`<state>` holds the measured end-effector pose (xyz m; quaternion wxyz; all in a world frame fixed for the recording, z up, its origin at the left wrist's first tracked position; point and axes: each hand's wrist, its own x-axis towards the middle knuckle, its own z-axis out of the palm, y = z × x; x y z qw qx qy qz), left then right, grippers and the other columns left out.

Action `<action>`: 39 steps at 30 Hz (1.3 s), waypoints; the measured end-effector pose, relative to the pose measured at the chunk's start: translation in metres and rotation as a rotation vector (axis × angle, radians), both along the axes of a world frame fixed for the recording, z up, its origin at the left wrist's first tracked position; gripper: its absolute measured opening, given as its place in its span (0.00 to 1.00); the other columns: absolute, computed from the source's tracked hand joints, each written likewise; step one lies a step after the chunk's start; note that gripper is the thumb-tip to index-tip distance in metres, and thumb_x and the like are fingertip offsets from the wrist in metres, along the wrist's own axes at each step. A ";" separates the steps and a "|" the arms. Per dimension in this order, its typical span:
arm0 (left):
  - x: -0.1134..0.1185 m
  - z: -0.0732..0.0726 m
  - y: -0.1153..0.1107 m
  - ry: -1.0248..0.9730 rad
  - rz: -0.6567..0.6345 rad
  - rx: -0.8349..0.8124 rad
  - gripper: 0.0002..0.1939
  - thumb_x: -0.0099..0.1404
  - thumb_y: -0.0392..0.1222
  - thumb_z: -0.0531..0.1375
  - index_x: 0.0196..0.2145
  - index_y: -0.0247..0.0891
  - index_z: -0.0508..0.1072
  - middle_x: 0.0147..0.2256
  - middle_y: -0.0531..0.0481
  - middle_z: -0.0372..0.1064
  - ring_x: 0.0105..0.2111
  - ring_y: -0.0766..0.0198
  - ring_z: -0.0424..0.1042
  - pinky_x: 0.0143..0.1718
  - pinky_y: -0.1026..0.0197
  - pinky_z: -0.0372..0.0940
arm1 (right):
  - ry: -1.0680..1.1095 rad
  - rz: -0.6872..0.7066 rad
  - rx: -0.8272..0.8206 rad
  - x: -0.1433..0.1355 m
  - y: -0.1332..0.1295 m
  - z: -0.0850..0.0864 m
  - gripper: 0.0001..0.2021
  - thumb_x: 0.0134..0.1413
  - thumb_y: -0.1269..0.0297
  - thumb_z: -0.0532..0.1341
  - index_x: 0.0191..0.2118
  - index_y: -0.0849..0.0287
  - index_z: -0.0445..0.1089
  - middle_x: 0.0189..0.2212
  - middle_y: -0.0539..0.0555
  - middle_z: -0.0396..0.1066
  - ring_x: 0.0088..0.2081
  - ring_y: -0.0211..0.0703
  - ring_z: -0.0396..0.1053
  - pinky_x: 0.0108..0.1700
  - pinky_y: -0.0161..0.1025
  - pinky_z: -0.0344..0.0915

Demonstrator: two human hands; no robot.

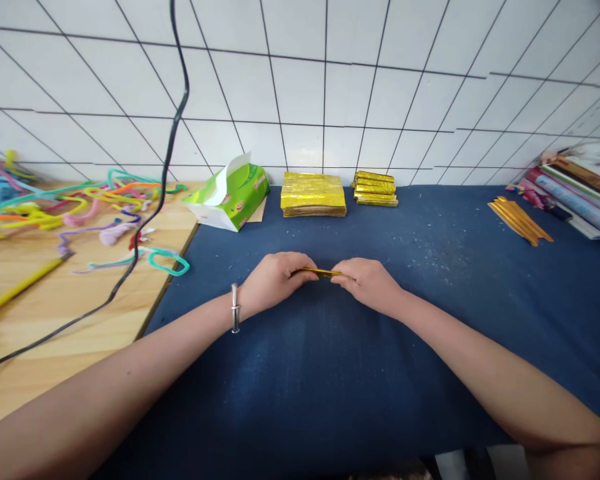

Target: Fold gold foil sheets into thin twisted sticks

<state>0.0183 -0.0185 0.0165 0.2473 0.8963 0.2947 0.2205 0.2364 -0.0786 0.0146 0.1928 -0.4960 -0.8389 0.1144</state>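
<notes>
A narrow strip of gold foil paper (325, 273) is stretched level between my two hands, over the middle of the dark blue cloth (330, 373). My left hand (281, 279), with a silver bangle at the wrist, pinches its left end. The right end sits between the thumb and fingers of my right hand (369, 283). Only the short middle piece of the strip shows; my fingers cover both ends. Beyond my hands lies a thick stack of gold foil paper (313, 193), with a smaller pile of folded gold strips (375, 188) to its right.
A green tissue pack (240, 193) stands at the back left. Colourful fuzzy stems (105, 197) are strewn over the wooden board (115, 320), crossed by a black cable (173, 133). Flat gold strips (520, 220) and stacked books (577, 197) lie at right, before a tiled wall (300, 87).
</notes>
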 end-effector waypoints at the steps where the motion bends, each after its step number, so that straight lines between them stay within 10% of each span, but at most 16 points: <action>1: 0.000 0.000 0.001 -0.047 0.033 -0.081 0.06 0.62 0.41 0.57 0.33 0.38 0.72 0.29 0.54 0.70 0.29 0.69 0.68 0.32 0.66 0.60 | 0.019 -0.008 -0.008 0.001 0.000 0.000 0.09 0.61 0.63 0.52 0.39 0.58 0.69 0.33 0.51 0.72 0.35 0.37 0.67 0.39 0.34 0.57; 6: 0.000 -0.003 0.004 -0.303 0.169 -0.348 0.05 0.58 0.39 0.60 0.31 0.35 0.68 0.24 0.55 0.66 0.24 0.71 0.65 0.26 0.68 0.60 | 0.015 -0.047 0.013 -0.004 0.001 -0.001 0.08 0.59 0.63 0.55 0.35 0.59 0.69 0.31 0.52 0.71 0.35 0.39 0.65 0.39 0.35 0.57; 19: 0.004 -0.003 -0.009 -0.169 0.035 -0.215 0.07 0.63 0.42 0.56 0.32 0.37 0.71 0.26 0.56 0.70 0.26 0.73 0.69 0.29 0.70 0.62 | 0.001 -0.055 -0.088 -0.014 -0.004 0.000 0.09 0.59 0.63 0.53 0.31 0.59 0.65 0.27 0.51 0.68 0.32 0.37 0.64 0.36 0.34 0.55; 39: -0.008 -0.020 0.007 -0.351 0.165 -0.215 0.06 0.63 0.41 0.56 0.36 0.37 0.69 0.28 0.52 0.73 0.30 0.67 0.72 0.36 0.64 0.66 | 0.352 -0.170 -0.252 0.008 0.001 0.012 0.10 0.55 0.68 0.52 0.37 0.56 0.71 0.28 0.46 0.71 0.24 0.30 0.67 0.31 0.30 0.61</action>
